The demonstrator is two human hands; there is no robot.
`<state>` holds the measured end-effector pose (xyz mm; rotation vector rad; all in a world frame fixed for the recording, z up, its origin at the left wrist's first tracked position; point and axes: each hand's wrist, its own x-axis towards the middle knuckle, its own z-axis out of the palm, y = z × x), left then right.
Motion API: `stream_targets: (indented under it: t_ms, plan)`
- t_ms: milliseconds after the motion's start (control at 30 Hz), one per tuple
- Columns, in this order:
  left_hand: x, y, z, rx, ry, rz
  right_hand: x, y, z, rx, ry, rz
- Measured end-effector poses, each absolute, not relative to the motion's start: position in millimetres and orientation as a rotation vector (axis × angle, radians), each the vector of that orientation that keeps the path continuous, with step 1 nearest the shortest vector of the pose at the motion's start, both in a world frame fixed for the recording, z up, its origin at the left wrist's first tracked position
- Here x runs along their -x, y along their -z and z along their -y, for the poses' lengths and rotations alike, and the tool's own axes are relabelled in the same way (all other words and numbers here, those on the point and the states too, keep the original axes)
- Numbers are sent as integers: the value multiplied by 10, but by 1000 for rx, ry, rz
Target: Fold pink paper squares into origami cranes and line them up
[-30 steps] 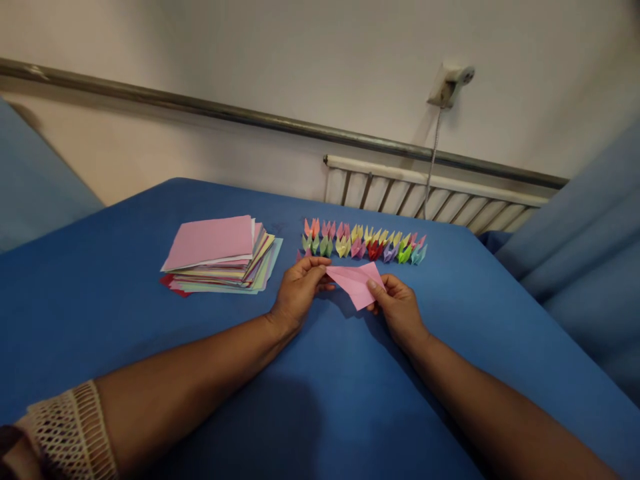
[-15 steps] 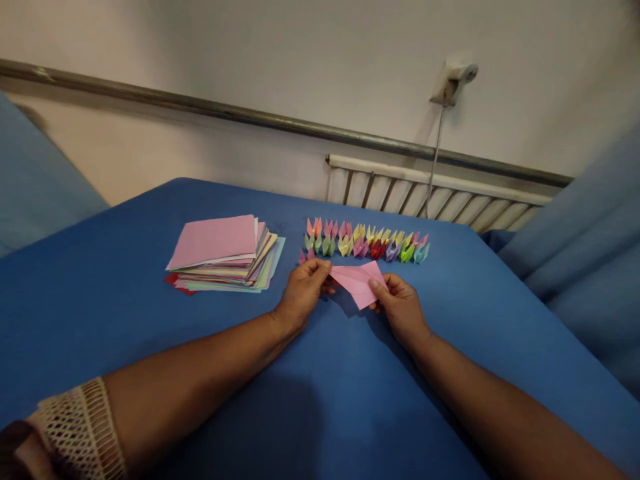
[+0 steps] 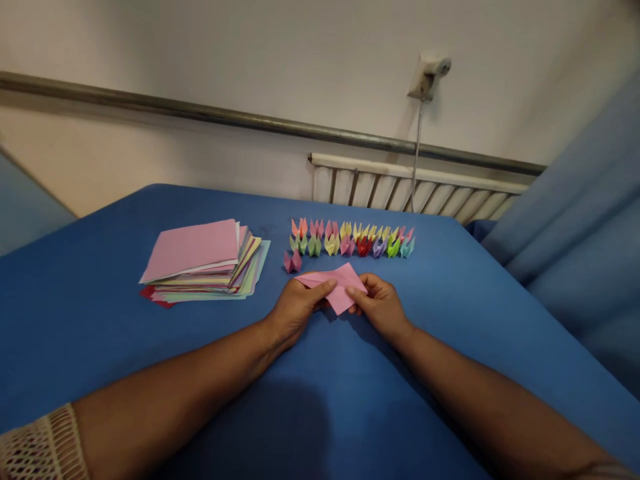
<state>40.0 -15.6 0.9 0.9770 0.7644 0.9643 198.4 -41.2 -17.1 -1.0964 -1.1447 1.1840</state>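
A partly folded sheet of pink origami paper (image 3: 339, 280) is held between both hands, just above the blue table. One long point of it runs to the left, while the right part is wider and squarish. My left hand (image 3: 299, 305) is closed on the left part, its thumb lying across the top. On the right edge, my right hand (image 3: 381, 303) pinches the paper between thumb and fingers. The fingers underneath are mostly hidden. Just beyond my left hand stands a small dark pink folded paper figure (image 3: 293, 261).
Rows of small folded paper figures in many colours (image 3: 364, 245) stand behind the hands. To the left lies a stack of coloured paper (image 3: 195, 250) on the blue table (image 3: 280, 433). A radiator (image 3: 390, 180), a metal rail (image 3: 240, 120) and a blue curtain (image 3: 570, 240) border it.
My left thumb has moved from the paper's left tip inward to its middle, nearer my right thumb. The view has shifted slightly, showing the dark pink figure that my left hand partly covered.
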Motion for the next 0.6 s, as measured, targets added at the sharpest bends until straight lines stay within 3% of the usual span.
stream_targets:
  t_ms: [600]
  plan:
    - [-383,-64,91,-902,-1042,-847,-2018,187,378,1013,-1310,1177]
